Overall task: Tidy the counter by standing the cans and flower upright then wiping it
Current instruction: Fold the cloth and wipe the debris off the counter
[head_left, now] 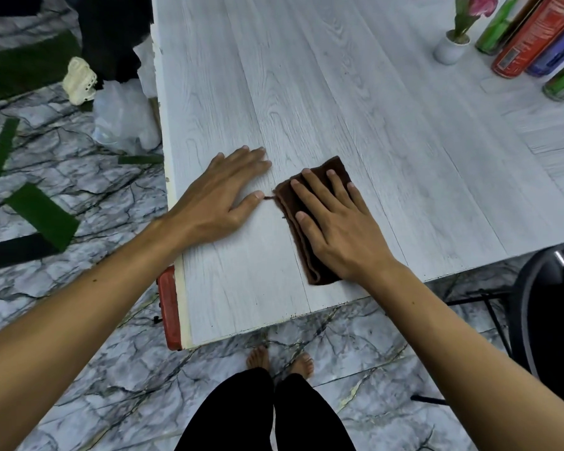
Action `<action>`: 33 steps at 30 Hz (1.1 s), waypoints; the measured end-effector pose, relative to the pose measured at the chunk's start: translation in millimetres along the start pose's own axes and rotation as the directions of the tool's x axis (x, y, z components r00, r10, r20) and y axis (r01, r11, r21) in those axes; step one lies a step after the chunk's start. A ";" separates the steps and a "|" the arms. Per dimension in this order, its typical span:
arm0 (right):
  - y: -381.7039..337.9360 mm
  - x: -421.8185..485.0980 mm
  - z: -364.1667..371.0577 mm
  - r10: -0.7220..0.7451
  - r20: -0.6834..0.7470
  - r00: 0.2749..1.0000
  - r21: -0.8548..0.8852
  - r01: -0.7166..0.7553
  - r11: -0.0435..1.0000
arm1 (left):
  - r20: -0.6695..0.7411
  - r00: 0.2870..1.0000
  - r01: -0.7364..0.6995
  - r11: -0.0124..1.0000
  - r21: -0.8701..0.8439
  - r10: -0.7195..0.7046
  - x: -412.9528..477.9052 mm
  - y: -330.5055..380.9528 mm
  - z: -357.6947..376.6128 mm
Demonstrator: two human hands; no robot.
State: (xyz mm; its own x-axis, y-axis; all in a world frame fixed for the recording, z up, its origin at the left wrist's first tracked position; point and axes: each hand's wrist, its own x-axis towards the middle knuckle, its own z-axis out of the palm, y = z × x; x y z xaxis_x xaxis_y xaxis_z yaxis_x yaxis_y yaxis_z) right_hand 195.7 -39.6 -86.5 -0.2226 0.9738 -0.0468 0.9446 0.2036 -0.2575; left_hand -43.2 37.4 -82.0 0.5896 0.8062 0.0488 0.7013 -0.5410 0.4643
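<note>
Cleaning under way on the white counter (339,92): the right hand (336,222) presses straight fingers on a folded brown cloth (316,271) near the front edge, while the left hand (219,200) rests flat just beside it, gripping nothing. Cans (531,37) and flower (462,21) stand upright at the far right corner. A wide sweep that way could topple them; a pull toward the edge could drop the cloth. The frame cuts off the cans' tops.

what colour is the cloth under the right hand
Dark brown cloth, flat under the right hand; head view.
</note>
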 end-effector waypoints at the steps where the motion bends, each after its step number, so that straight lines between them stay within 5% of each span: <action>1: 4.5 0.3 -1.2 0.015 -0.006 1.000 0.004 -0.015 1.000 | 0.009 1.000 -0.009 1.000 0.015 0.009 2.0 0.2 0.7; 15: 47.0 -59.1 -15.0 0.134 -0.024 0.991 0.041 -0.133 0.990 | 0.075 0.987 -0.149 0.984 0.099 0.141 26.5 10.7 12.5; 33: 0.7 -53.1 -0.4 -0.075 0.042 0.996 -0.010 0.075 0.997 | 0.033 0.990 -0.132 0.989 -0.063 0.135 51.8 19.8 16.1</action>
State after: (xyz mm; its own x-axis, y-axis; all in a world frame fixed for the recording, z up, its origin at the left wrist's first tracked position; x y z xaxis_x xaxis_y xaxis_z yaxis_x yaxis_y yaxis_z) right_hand 208.2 -91.1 -83.7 -0.3025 0.9508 -0.0676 0.9276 0.2773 -0.2505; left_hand 7.7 64.6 -84.5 0.6916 0.7177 0.0813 0.5906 -0.6267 0.5084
